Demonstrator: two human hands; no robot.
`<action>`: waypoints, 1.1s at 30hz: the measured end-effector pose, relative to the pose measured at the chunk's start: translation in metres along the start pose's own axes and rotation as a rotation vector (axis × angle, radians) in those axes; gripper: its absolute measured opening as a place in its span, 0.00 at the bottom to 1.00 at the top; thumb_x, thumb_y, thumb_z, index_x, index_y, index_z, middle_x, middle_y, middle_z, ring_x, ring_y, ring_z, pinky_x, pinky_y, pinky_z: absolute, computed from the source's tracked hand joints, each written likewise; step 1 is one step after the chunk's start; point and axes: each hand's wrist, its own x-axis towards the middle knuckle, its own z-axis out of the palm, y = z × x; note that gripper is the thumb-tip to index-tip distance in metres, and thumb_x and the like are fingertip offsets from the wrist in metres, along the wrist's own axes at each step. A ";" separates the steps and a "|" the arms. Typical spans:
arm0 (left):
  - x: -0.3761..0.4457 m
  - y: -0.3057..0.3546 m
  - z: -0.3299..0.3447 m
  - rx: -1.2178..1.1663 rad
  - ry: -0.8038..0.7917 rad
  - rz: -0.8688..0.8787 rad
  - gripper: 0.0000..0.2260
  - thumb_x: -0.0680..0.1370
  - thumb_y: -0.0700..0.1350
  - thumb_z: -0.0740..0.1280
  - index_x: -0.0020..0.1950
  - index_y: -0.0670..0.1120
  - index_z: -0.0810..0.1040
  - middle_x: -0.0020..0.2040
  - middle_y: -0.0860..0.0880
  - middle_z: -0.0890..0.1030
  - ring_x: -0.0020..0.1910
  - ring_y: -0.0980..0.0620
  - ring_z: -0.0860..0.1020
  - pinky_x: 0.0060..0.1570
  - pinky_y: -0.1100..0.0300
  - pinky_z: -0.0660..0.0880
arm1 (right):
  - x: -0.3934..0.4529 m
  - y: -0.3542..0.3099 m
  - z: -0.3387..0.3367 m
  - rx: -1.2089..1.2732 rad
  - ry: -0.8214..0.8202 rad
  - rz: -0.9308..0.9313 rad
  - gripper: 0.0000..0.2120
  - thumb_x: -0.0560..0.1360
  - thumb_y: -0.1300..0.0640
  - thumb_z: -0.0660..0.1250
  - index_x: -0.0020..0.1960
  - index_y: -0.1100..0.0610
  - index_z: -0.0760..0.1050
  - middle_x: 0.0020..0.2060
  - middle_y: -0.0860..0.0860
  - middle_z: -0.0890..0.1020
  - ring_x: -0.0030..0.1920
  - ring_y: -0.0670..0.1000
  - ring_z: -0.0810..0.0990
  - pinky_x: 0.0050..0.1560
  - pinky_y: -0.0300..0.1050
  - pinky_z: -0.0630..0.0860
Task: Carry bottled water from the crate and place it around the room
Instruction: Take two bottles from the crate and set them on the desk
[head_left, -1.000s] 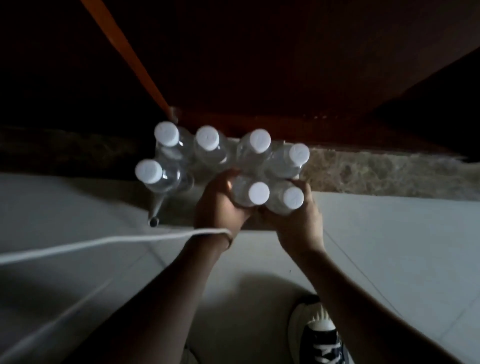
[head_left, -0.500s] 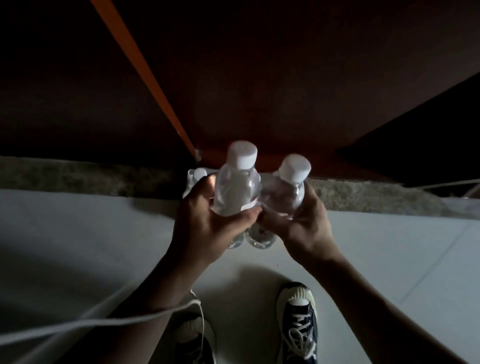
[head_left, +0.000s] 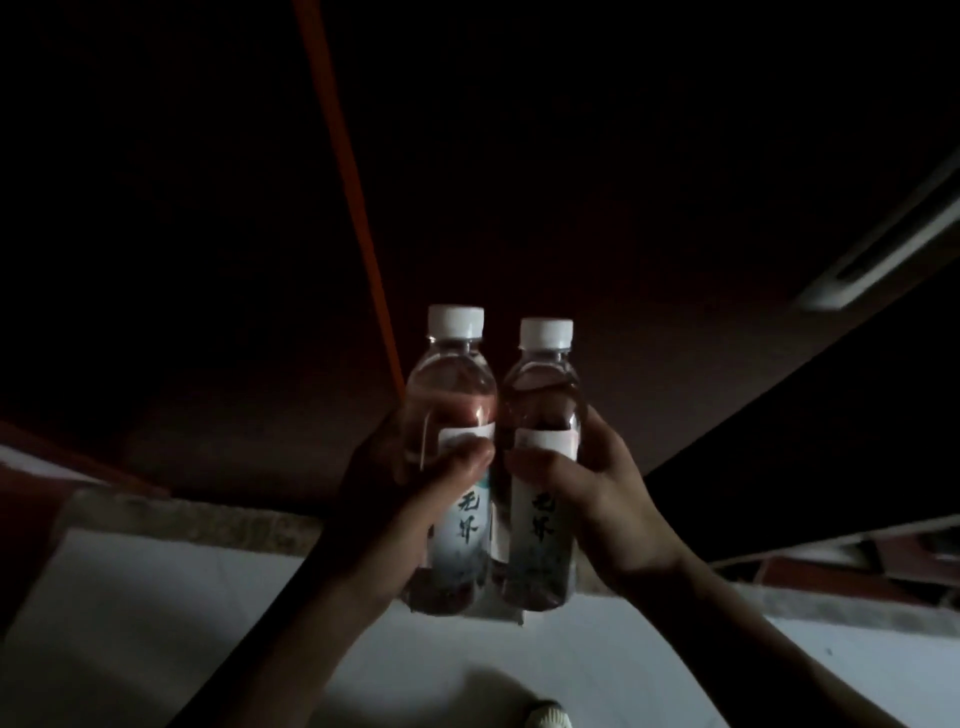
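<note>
I hold two water bottles upright and touching, out in front of me over the pale floor (head_left: 156, 623): my left hand (head_left: 395, 499) is wrapped round the left bottle (head_left: 452, 415), my right hand (head_left: 597, 493) round the right bottle (head_left: 543, 415). So they are picked up, I judge; placing remains. The crate is out of view. Each label shows dark brush characters, too blurred to read.

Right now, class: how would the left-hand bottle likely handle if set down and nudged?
The left bottle looks nearly full, so probably heavy for its size. Tall and narrow, it may tip. The left hand covers its label; the smooth plastic could be slippery.
</note>
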 end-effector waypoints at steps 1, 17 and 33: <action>-0.019 0.016 -0.007 0.017 -0.022 0.093 0.04 0.73 0.45 0.71 0.47 0.48 0.84 0.42 0.43 0.85 0.43 0.44 0.85 0.34 0.62 0.80 | -0.006 -0.033 0.012 -0.011 0.005 -0.009 0.20 0.63 0.55 0.75 0.54 0.57 0.78 0.43 0.56 0.85 0.44 0.57 0.85 0.42 0.51 0.82; -0.166 0.256 0.024 -0.061 -0.301 0.508 0.09 0.71 0.55 0.69 0.43 0.51 0.83 0.42 0.48 0.85 0.41 0.48 0.84 0.42 0.50 0.79 | -0.118 -0.332 0.098 -0.154 0.095 -0.366 0.17 0.71 0.49 0.68 0.55 0.57 0.77 0.46 0.57 0.84 0.45 0.57 0.85 0.43 0.51 0.82; -0.225 0.229 0.256 0.048 -0.882 0.460 0.14 0.68 0.51 0.70 0.49 0.45 0.79 0.34 0.50 0.85 0.32 0.54 0.84 0.29 0.61 0.79 | -0.302 -0.395 -0.059 -0.118 0.665 -0.596 0.20 0.68 0.55 0.69 0.54 0.67 0.73 0.38 0.57 0.81 0.35 0.56 0.81 0.36 0.50 0.80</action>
